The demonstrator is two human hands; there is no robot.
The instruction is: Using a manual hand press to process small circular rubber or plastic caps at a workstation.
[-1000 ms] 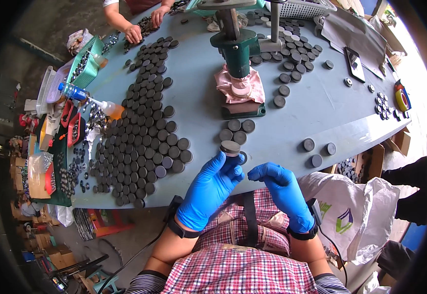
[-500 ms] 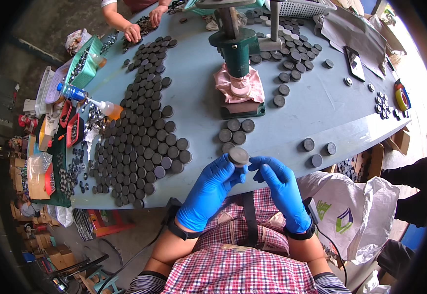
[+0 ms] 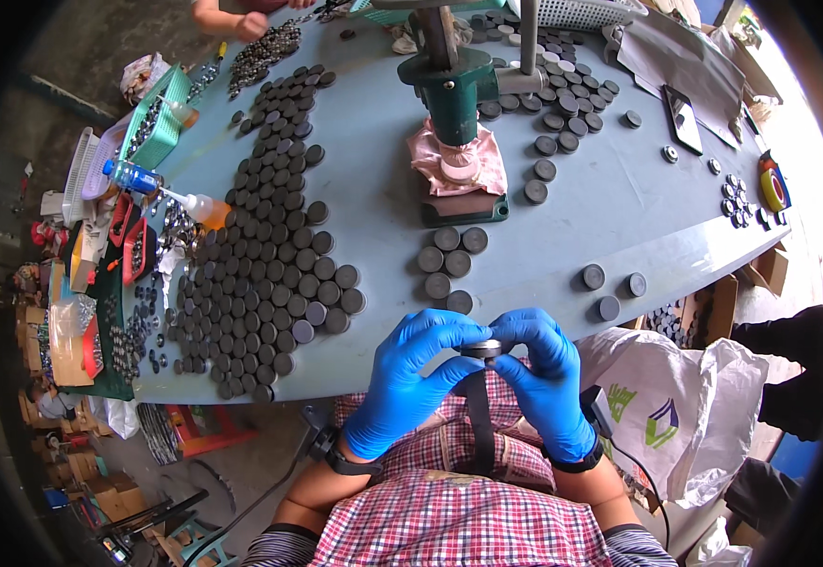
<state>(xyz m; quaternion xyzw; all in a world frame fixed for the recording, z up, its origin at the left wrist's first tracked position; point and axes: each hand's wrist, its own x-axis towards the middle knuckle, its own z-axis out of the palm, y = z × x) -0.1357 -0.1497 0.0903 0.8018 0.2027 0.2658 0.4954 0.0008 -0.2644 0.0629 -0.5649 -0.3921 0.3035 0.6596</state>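
Observation:
Between my two blue-gloved hands is a small round disc [image 3: 480, 350], dark with a shiny metallic rim, tilted nearly edge-on. My left hand [image 3: 419, 357] pinches its left side between thumb and fingers. The thumb and fingertips of my right hand [image 3: 540, 367] close on its right side. Both hands are just past the table's near edge, over my checked apron. Several similar dark discs [image 3: 437, 285] lie on the table just beyond my fingers. Behind them stands a green hand press [image 3: 459, 109] with pink cloth wrapped around its lower part.
A wide spread of dark discs [image 3: 255, 283] covers the table's left side. Three discs [image 3: 593, 277] lie to the right. A squeeze bottle [image 3: 205, 210], green basket [image 3: 158, 123], phone [image 3: 683, 120] and tape rolls [image 3: 772, 184] stand around. A co-worker's hand [image 3: 251, 25] is at the far left.
The disc has come down toward me and turned from face-up to nearly edge-on. My right hand has moved in and now grips it too. One more disc shows on the table beyond my fingers.

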